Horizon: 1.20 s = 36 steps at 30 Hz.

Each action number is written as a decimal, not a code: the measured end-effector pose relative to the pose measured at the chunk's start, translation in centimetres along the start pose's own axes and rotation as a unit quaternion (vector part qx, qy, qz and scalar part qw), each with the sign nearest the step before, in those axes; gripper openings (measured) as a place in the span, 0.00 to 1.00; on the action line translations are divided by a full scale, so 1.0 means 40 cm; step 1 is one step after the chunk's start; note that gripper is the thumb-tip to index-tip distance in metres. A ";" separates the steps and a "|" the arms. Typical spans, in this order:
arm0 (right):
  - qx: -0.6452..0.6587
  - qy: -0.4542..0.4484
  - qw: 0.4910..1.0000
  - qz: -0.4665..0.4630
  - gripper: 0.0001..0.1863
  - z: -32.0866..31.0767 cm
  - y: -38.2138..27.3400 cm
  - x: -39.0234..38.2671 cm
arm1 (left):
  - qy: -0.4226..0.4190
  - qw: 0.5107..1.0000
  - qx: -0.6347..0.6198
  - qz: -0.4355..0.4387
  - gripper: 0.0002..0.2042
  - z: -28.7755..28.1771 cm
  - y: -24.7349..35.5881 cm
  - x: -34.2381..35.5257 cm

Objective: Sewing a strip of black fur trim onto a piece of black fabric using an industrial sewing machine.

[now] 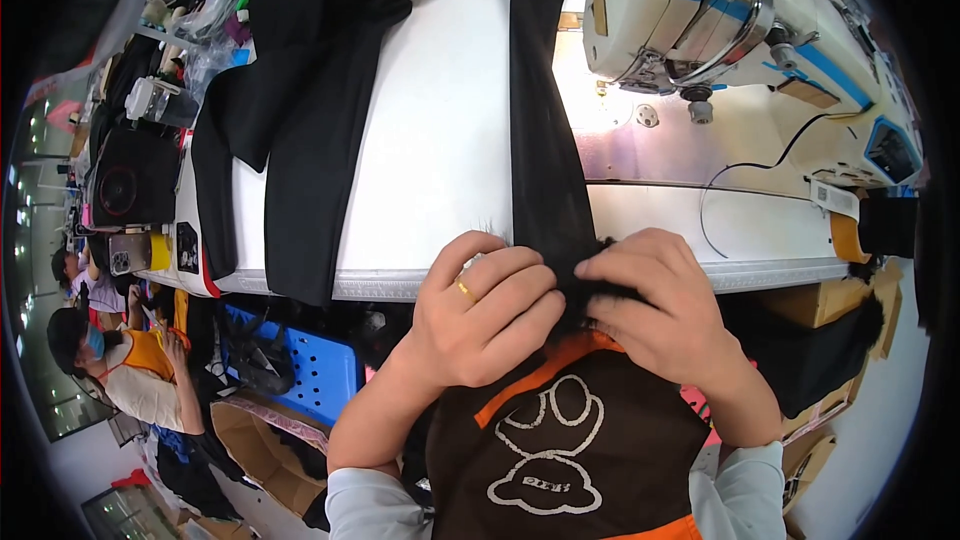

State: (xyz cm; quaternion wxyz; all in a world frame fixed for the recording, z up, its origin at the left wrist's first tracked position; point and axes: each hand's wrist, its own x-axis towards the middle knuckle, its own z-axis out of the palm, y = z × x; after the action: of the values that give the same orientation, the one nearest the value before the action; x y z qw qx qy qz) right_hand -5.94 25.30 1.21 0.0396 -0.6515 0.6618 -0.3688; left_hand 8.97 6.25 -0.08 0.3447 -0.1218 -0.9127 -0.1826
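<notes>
A long black garment piece runs down over the white table toward me, and its near end has fluffy black fur trim. My left hand, with a gold ring, is closed on this end from the left, its fingers curled in and its fingertips partly hidden. From the right my right hand grips the furry edge between thumb and bent fingers. Both hands are close together at the table's front edge, just above my brown apron with orange trim.
A white and blue sewing machine stands at the right, with a thin dark cable. More black fabric lies on the left of the table. Below left are a blue crate and a cardboard box. Another person is farther left.
</notes>
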 end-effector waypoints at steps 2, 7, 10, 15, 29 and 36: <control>-0.022 0.023 0.998 -0.046 0.12 0.015 0.011 -0.013 | 0.001 1.000 0.012 -0.007 0.12 0.003 0.005 -0.018; -0.039 0.050 0.993 -0.101 0.13 0.040 0.029 -0.036 | 0.017 0.999 0.028 -0.017 0.11 0.006 0.012 -0.060; -0.022 0.068 0.995 -0.068 0.13 0.048 0.026 -0.024 | 0.026 0.999 0.024 -0.012 0.12 0.015 0.012 -0.065; -0.022 0.060 0.996 -0.062 0.14 0.057 0.022 -0.021 | 0.051 0.998 0.041 0.008 0.09 0.020 0.012 -0.059; 0.085 0.049 0.995 0.026 0.15 0.066 0.039 -0.018 | 0.046 0.834 -0.213 -0.507 0.07 -0.026 0.097 -0.083; 0.094 0.036 0.995 0.012 0.14 0.072 0.016 0.002 | 0.083 0.736 -0.401 -0.539 0.06 0.023 0.117 -0.058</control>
State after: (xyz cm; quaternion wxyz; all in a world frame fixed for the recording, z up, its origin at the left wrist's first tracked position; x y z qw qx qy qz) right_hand -4.96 23.90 -1.19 0.0812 -0.6231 0.6331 -0.4520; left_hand 11.76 10.64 -1.14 0.1822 0.2790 -0.6355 -0.6965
